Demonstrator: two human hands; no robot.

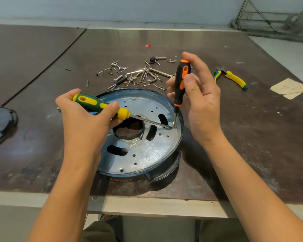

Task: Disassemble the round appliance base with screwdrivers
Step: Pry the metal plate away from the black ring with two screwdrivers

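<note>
Both tips met by the right rim of the round base (147, 154). The left fingers (115, 106) gripped the near-flat green screwdriver (98, 104); the right fingers (189, 81), nearer, pinched the upright orange screwdriver (181, 81).

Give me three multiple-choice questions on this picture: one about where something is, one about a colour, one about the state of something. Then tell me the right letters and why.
1. Where do the pliers lie relative to the round appliance base?
A. on the table, to its right and farther back
B. inside it
C. leaning against its left side

2. What colours is the handle of the right-hand screwdriver, held by the right hand?
A. green and yellow
B. black and orange
C. red and white

3. Where is the tip of the left-hand screwdriver, held by the left hand?
A. raised clear in the air
B. down on the metal plate, beside the other tip
C. inside the central hole

Answers:
1 A, the pliers rest on bare tabletop beyond the right hand.
2 B, a black grip with orange inserts shows.
3 B, both tips meet near the plate's right rim.
</note>
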